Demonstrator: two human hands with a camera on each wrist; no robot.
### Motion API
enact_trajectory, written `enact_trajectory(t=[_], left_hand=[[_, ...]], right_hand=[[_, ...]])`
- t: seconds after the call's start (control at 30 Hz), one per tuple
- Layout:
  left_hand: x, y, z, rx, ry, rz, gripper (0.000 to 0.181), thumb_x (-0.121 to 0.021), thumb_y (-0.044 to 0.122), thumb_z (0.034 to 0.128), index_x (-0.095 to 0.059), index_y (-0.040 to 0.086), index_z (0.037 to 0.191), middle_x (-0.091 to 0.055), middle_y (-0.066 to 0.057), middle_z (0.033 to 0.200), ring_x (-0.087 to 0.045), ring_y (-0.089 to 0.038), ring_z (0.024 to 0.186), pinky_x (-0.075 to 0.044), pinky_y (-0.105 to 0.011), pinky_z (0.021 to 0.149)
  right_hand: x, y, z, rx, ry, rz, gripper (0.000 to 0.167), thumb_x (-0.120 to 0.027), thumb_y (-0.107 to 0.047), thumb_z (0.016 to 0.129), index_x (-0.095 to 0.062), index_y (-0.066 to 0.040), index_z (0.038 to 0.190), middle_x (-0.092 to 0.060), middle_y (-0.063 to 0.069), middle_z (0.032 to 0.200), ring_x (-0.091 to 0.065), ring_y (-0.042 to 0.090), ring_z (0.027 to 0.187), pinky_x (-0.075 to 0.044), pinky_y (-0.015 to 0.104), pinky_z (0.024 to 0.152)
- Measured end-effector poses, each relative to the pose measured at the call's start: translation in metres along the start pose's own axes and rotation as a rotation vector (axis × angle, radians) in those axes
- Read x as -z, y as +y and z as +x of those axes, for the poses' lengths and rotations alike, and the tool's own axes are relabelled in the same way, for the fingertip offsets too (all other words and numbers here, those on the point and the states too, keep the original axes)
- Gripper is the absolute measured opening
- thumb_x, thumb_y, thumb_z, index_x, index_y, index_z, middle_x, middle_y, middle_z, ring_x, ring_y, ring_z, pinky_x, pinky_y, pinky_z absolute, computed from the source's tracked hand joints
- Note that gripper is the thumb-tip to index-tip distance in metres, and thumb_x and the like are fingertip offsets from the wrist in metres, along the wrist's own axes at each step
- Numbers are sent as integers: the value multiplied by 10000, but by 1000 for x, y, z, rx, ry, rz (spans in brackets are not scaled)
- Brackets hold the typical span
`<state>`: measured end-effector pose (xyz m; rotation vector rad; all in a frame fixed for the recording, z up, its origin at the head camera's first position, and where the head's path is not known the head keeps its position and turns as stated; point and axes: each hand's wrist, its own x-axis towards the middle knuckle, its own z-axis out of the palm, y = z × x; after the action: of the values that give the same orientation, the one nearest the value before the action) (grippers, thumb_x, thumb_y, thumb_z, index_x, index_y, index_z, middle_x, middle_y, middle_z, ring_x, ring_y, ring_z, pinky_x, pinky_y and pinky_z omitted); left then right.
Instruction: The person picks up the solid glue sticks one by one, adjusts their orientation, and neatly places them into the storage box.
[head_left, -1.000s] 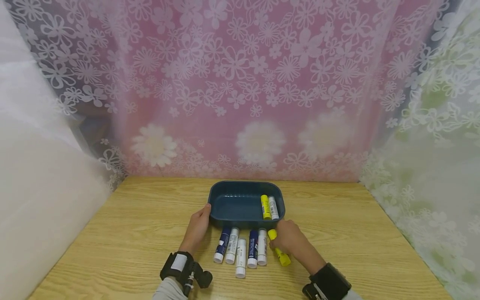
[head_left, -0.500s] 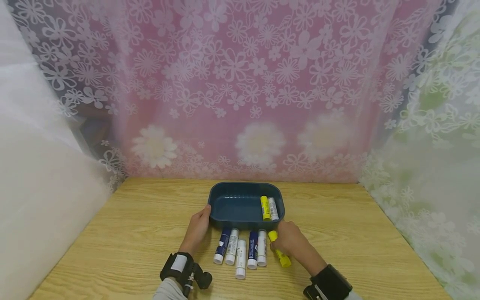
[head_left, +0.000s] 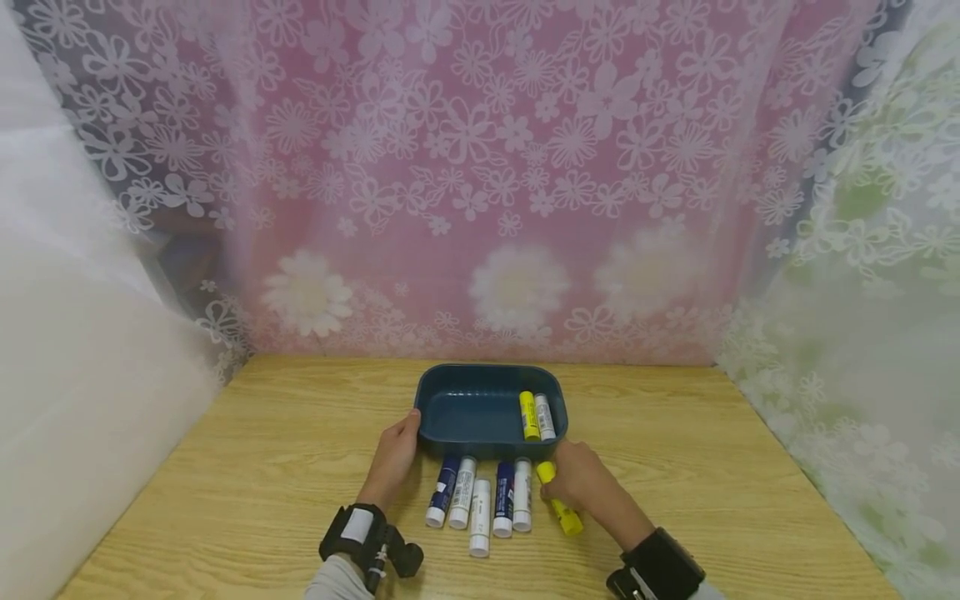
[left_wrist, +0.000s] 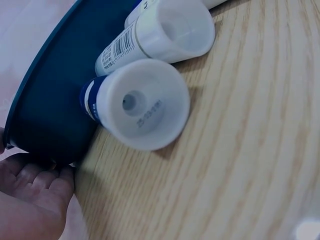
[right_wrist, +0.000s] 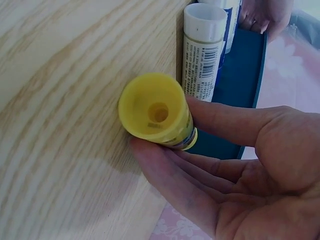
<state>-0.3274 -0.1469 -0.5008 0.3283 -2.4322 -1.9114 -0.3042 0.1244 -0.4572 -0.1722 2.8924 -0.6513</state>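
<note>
A dark teal tray stands near the table's back; inside, at its right end, lie a yellow glue stick and a white one. My left hand holds the tray's left end, thumb on the rim and fingers beneath, as the left wrist view shows. My right hand, by the tray's front right corner, pinches a yellow glue stick between thumb and fingers. In front of the tray lie several blue and white glue sticks, among them a white one nearer the front edge.
The wooden table extends to both sides of the tray. A pink flowered curtain hangs behind it, with a white sheet on the left and a pale flowered one on the right.
</note>
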Motion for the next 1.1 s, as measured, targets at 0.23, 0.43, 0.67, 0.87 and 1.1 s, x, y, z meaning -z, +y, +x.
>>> enact_trajectory(t=[0.23, 0.43, 0.67, 0.87, 1.1], left_hand=[[1, 0, -1, 6, 0, 0, 663, -351, 496, 1088, -431, 0, 1520, -396, -179, 1596, -301, -389, 1515, -245, -575, 1232], [1, -2, 1, 13, 2, 7, 682, -347, 514, 1083, -428, -1, 1522, -395, -182, 1597, -302, -393, 1513, -252, -581, 1229], [1, -3, 0, -4, -7, 8, 675, -347, 496, 1088, -430, -20, 1514, -397, -197, 1591, -308, -406, 1507, -260, -587, 1222], [1, -2, 0, -3, -6, 6, 671, -352, 493, 1089, -433, -21, 1512, -400, -197, 1590, -311, -404, 1506, -263, -583, 1222], [2, -1, 0, 2, -6, 5, 673, -357, 498, 1087, -434, -17, 1514, -397, -194, 1593, -308, -404, 1508, -262, -582, 1223]], right_hand=[[1, -1, 0, -6, -17, 11, 664, -877, -87, 759, -563, 66, 1323, -650, 117, 874, -591, 215, 736, -604, 352, 654], [2, -1, 0, -19, -27, 12, 604, -873, -92, 763, -589, 87, 1265, -623, 102, 830, -586, 205, 708, -593, 326, 621], [1, 1, -1, -17, -26, 20, 613, -875, -93, 761, -586, 88, 1271, -614, 97, 818, -582, 200, 691, -577, 310, 592], [1, 1, -2, -18, -14, 15, 615, -881, -96, 753, -598, 72, 1272, -627, 95, 841, -579, 206, 728, -582, 332, 636], [3, -1, -1, -21, -19, 19, 599, -884, -91, 751, -609, 67, 1259, -623, 90, 820, -587, 196, 689, -584, 317, 606]])
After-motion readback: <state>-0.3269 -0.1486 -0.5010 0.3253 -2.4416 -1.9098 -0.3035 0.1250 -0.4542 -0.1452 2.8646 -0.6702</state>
